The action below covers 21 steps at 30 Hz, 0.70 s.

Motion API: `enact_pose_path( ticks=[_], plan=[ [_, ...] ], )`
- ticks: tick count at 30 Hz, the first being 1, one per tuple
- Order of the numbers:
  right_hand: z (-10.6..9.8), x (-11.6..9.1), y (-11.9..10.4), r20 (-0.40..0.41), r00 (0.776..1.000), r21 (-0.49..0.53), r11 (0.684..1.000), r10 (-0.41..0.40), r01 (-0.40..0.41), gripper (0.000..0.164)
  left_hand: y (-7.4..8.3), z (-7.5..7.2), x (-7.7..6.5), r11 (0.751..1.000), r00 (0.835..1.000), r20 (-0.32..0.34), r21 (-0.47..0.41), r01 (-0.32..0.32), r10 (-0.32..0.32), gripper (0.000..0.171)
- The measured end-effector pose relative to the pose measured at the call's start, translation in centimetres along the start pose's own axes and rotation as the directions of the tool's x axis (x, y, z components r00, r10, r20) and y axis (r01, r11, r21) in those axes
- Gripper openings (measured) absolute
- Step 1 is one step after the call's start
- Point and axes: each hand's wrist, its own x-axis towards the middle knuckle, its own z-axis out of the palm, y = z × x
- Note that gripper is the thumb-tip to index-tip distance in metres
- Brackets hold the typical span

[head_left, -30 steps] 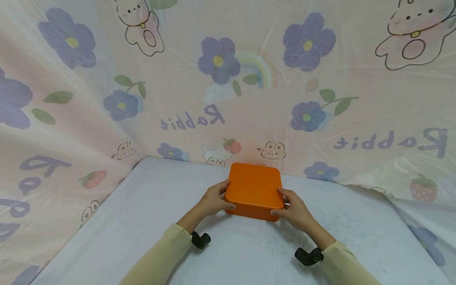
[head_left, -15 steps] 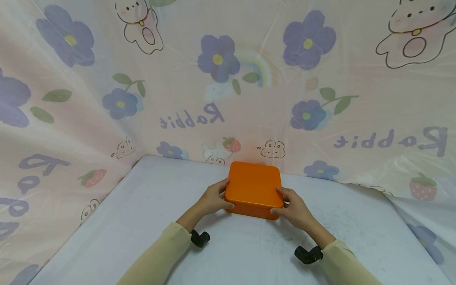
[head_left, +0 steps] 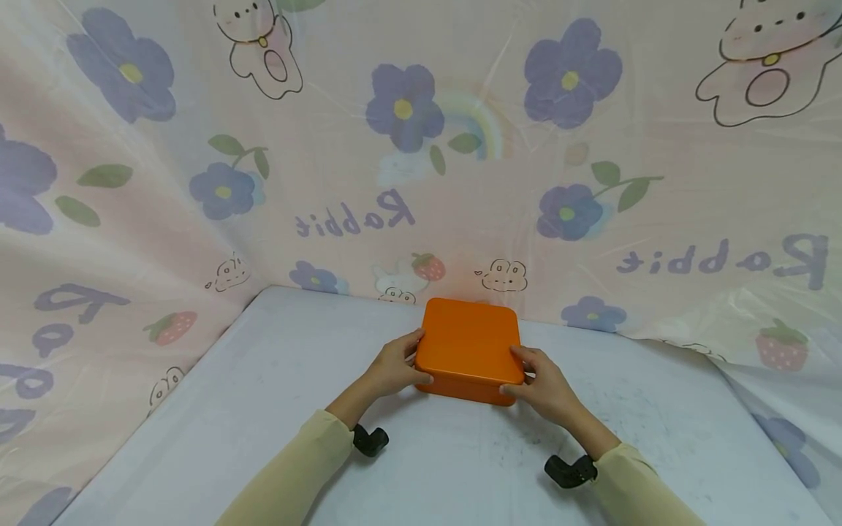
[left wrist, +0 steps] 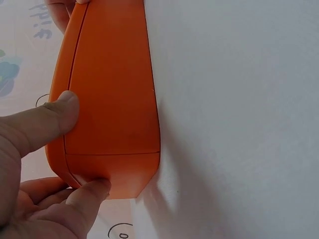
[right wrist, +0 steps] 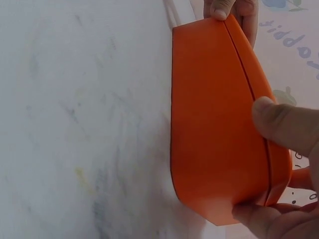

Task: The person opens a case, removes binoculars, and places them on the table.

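An orange lidded box stands flat on the white tabletop near the back wall, its lid closed along a thin seam. My left hand grips its left front corner, thumb on the front at the seam and fingers along the left side. At the right front corner my right hand holds it in a mirrored way. In the left wrist view, the left thumb lies across the lid seam of the box. In the right wrist view, the right thumb presses near the same seam. The box's contents are hidden.
A printed curtain with flowers and rabbits hangs behind and to the left of the white tabletop. Both wrists carry a black camera mount, one on the left and one on the right. Grey smudges mark the tabletop's right part.
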Motion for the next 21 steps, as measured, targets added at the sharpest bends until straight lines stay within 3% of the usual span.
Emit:
enact_pose_path(
  ticks=[21],
  plan=[
    [0.15, -0.03, 0.63, -0.009, 0.998, 0.004, 0.998, -0.069, 0.069, 0.076, -0.08, 0.05, -0.01, 0.999, 1.0, -0.001, 0.034, -0.022, 0.022, 0.094]
  ],
)
